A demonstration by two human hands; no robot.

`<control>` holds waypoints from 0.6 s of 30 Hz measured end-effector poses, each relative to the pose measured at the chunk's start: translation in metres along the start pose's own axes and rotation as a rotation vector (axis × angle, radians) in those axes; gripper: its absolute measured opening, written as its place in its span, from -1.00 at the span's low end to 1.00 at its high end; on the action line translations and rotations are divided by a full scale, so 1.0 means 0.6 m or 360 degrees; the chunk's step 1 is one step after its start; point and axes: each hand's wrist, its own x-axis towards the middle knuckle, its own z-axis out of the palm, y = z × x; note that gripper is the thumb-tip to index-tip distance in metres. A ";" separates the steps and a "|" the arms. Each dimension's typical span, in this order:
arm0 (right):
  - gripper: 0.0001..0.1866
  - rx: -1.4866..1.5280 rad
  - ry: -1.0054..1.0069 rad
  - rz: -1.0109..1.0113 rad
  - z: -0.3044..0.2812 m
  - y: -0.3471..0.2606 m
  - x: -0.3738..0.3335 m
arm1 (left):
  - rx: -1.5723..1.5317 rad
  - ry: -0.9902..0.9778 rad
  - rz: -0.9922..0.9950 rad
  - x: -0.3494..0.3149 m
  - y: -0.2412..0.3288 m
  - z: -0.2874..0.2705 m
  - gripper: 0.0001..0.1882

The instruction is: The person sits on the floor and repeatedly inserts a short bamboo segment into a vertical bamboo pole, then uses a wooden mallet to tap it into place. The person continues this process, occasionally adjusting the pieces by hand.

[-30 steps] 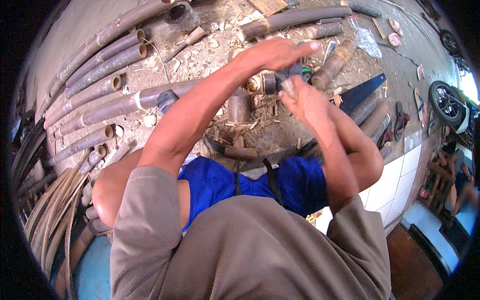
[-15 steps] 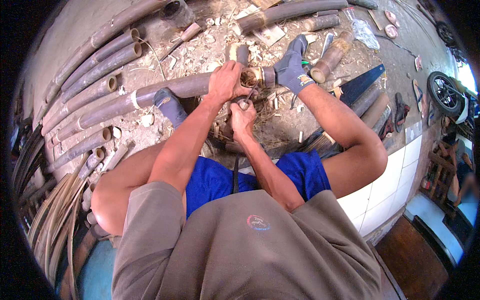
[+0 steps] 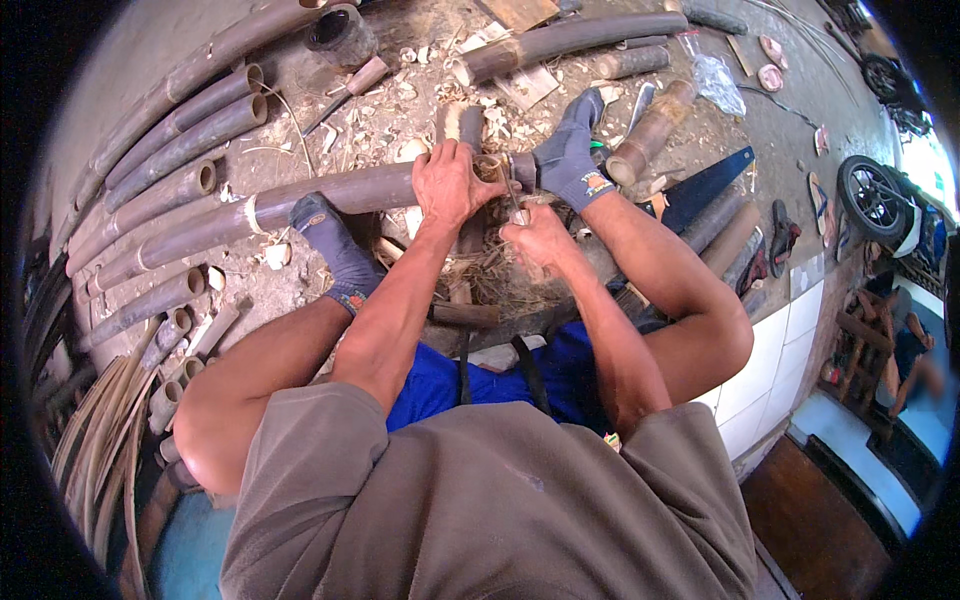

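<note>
A long brown bamboo pole (image 3: pixel 340 194) lies across the ground in front of me, with both socked feet against it. In its upper side, near the right end, a pale hole (image 3: pixel 490 168) has been cut. My left hand (image 3: pixel 447 185) wraps over the pole just left of the hole, its thumb stretched toward the blade. My right hand (image 3: pixel 541 240) is closed round a narrow-bladed tool (image 3: pixel 519 216) with a pale handle end. The thin blade points away from me at the hole's right edge; its tip is hard to make out.
Wood chips litter the ground. More bamboo poles (image 3: pixel 190 145) lie at the left, and another pole (image 3: pixel 570 42) lies beyond. A handsaw (image 3: pixel 705 190) rests right of my right foot. A wooden-handled tool (image 3: pixel 366 77) and a dark pot (image 3: pixel 342 35) are at the far left.
My right hand has shifted right, and the blade now stands steeper at the hole's edge. My left hand stays on the pole, its fingers turned slightly. The whole view has shifted a little.
</note>
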 end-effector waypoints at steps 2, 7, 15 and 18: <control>-0.68 -0.0100 -0.0026 -0.0047 -0.019 0.003 0.014 | 0.0003 0.0020 -0.0008 0.001 -0.001 0.005 -0.12; -0.63 -0.0938 -0.0369 -0.0090 -0.112 -0.099 0.049 | -0.0007 0.0056 -0.0038 0.008 0.011 0.007 -0.13; -0.71 0.0908 -0.0090 0.0322 0.057 -0.020 -0.024 | -0.0173 -0.0436 0.0421 0.027 -0.082 -0.035 -0.09; -0.77 0.1544 0.0277 0.0060 0.189 -0.011 -0.044 | -0.0073 -0.0579 0.0397 0.029 -0.066 -0.050 -0.02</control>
